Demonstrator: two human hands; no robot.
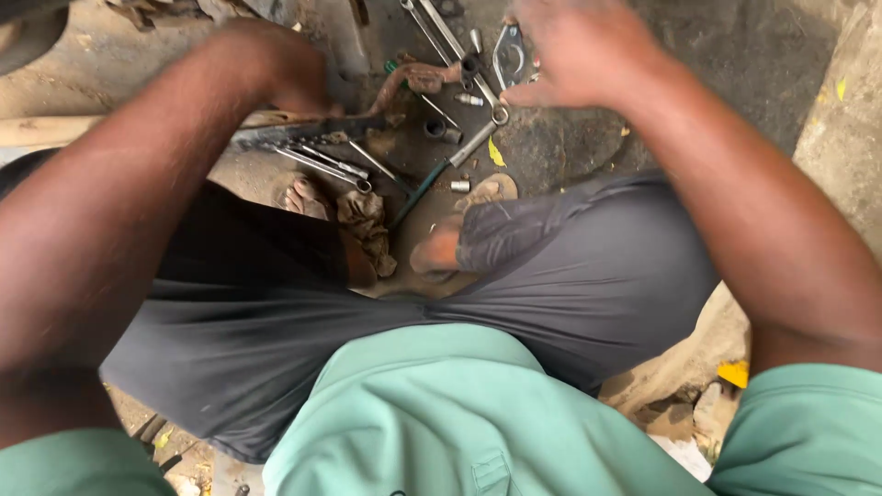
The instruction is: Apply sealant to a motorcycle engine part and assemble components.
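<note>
I squat over a dirty concrete floor strewn with metal tools. My right hand (579, 50) hovers with fingers spread just right of a pile of spanners (478, 69) and a metal clamp piece (508, 55), holding nothing that I can see. My left hand (289, 69) is curled at the upper left beside a long flat dark metal bar (303, 131); its fingers are hidden behind the wrist, so its grip is unclear. A rusty bent part (413, 81) lies between the hands.
Several thin wrenches (326, 163) and a green-handled tool (423, 188) lie by my feet (303, 197). A dirty rag (367, 225) sits between my knees. Small sockets (441, 130) dot the floor. A raised concrete edge (845, 119) runs along the right.
</note>
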